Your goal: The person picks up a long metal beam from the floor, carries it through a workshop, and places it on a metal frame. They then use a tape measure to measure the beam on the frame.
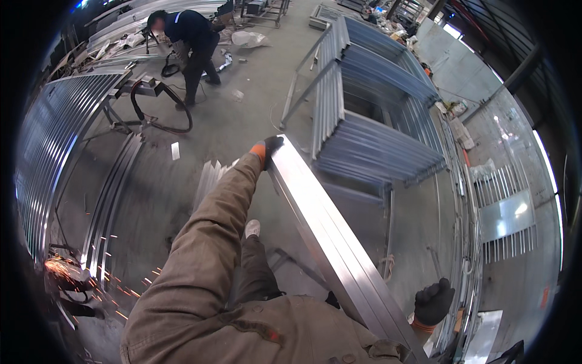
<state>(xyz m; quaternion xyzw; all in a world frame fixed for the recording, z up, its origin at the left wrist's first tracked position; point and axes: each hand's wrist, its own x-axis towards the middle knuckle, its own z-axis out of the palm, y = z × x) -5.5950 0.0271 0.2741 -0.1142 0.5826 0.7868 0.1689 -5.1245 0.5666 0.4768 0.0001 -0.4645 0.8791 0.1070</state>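
A bundle of long, shiny square metal tubes (330,236) slants across my body from upper left to lower right, its near end running out at the lower edge. My left hand (273,147), in a black glove with an orange cuff, is closed round the far end of the bundle, with the arm stretched forward. Right of the near part of the tubes is my right hand (434,301), gloved the same way. Its fingers are curled into a loose fist with nothing visible in them, apart from the tubes.
Stacked grey metal frames (379,136) stand ahead to the right. A ribbed metal panel (66,139) is at left, with long bars (112,200) on the floor beside it. Orange sparks (66,270) fly at lower left. Another person (191,39) bends over at the far left.
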